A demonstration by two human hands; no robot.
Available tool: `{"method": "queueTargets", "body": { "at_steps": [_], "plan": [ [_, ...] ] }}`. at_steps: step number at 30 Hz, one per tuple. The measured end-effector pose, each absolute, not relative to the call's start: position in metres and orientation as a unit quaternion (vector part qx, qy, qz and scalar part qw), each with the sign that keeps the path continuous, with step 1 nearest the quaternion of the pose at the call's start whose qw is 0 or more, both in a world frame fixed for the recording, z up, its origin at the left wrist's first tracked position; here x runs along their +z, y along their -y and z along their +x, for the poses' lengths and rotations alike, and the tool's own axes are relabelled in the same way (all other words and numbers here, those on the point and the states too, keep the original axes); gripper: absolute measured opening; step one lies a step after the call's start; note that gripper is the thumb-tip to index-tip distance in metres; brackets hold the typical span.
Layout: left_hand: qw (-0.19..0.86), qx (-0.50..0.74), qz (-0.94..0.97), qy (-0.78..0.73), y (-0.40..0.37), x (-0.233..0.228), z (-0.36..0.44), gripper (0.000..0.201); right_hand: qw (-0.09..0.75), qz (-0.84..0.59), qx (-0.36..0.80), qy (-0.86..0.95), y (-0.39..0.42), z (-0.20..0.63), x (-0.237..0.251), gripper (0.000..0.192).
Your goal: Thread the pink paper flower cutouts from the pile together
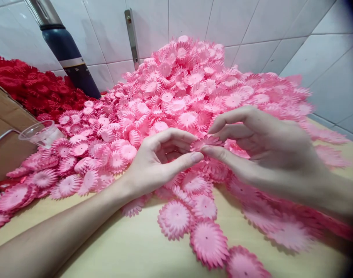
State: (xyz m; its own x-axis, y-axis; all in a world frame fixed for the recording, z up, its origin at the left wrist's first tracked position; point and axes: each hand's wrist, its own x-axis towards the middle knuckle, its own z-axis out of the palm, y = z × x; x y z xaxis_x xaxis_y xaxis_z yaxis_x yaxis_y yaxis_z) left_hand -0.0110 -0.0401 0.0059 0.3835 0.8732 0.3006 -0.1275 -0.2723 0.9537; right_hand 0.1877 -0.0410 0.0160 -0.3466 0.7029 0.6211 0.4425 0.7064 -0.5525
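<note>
The right hand [269,154] pinches a pink flower [207,142], probably to steady it; the left hand [151,166] curls at its opposite edge, grip unclear. The pile [176,92] just beyond both sits within reach.

Matt pink petal discs [209,244], like thin cloth or paper, climb toward the far edge of a smooth, wood-toned tabletop [130,247]. Toward its left edge: glossy clear plastic cup [41,135], dull cardboard [8,112]. Behind: shiny glazed tiles [190,19], metal bracket [132,38], satin-bodied bottle [70,54] with polished metal top.

Pink petal disc [208,141] between left hand [157,160] and right hand [273,150]
</note>
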Motion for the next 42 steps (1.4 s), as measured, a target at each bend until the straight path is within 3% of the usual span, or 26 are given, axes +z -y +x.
{"method": "queueTargets", "body": {
  "at_steps": [13, 20, 26, 38, 42],
  "plan": [
    [0.552, 0.490, 0.612, -0.285, 0.0377, 0.0046, -0.0093, 0.012, 0.435, -0.329, 0.052, 0.836, 0.0405, 0.1845, 0.0220, 0.016],
    [0.560, 0.461, 0.612, -0.316, 0.0366, 0.0091, -0.0106, 0.015, 0.440, -0.307, 0.066, 0.841, 0.0371, 0.1873, 0.0215, 0.018],
    [0.563, 0.457, 0.616, -0.308, 0.0375, 0.0092, -0.0113, 0.012, 0.445, -0.327, 0.079, 0.830, 0.0377, 0.1894, 0.0180, 0.032],
    [0.556, 0.424, 0.643, -0.312, 0.0385, 0.0089, -0.0112, 0.018, 0.440, -0.319, 0.126, 0.830, 0.0392, 0.1857, 0.0177, 0.026],
    [0.575, 0.432, 0.637, -0.277, 0.0378, 0.0045, -0.0114, 0.024, 0.427, -0.296, 0.103, 0.848, 0.0416, 0.1823, 0.0207, 0.016]
  ]
}}
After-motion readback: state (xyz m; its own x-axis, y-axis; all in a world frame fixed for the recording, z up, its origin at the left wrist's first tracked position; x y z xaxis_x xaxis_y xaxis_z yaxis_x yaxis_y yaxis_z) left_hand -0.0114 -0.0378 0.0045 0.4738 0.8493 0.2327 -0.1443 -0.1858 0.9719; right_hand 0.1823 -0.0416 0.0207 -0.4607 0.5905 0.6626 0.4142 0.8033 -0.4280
